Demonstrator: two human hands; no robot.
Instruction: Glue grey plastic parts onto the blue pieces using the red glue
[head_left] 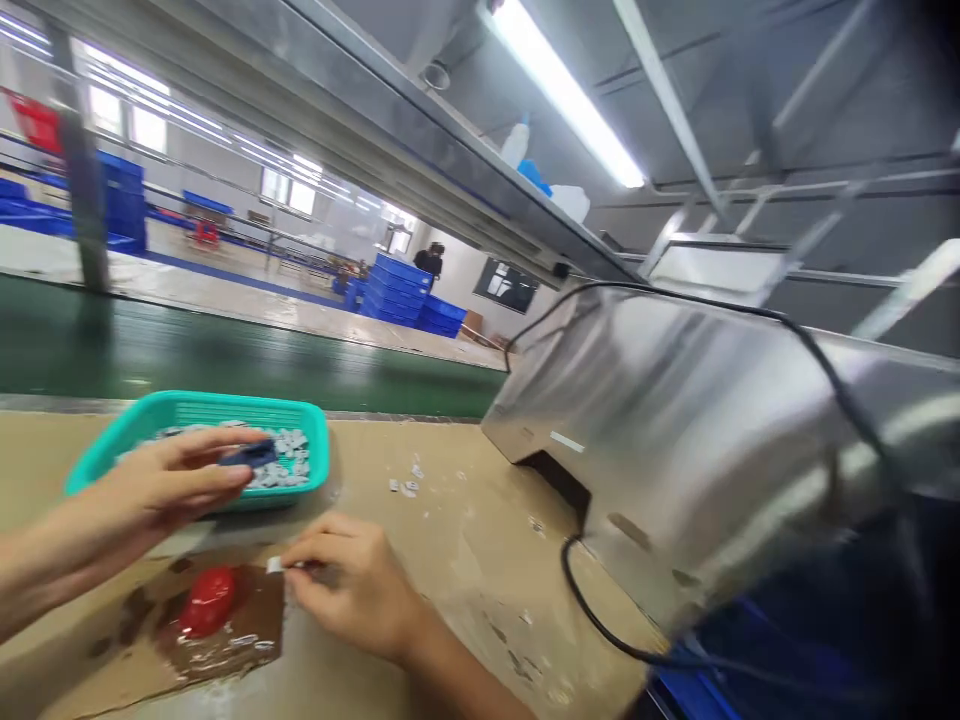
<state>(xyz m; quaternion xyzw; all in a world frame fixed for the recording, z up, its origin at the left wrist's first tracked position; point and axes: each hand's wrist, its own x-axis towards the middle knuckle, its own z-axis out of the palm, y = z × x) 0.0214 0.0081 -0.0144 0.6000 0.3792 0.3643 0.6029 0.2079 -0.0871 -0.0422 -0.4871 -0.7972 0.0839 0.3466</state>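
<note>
R hand (349, 580) pinches white pc (274, 565), L hand (169, 478) dk-blue pc (259, 454).

1. I see a small dark-blue part (260, 454) between the thumb and fingers of the left hand (169, 480), jutting rightward, its details blurred.
2. I see a tiny white piece (274, 565) pinched by the right hand (349, 575), its end poking leftward.
</note>
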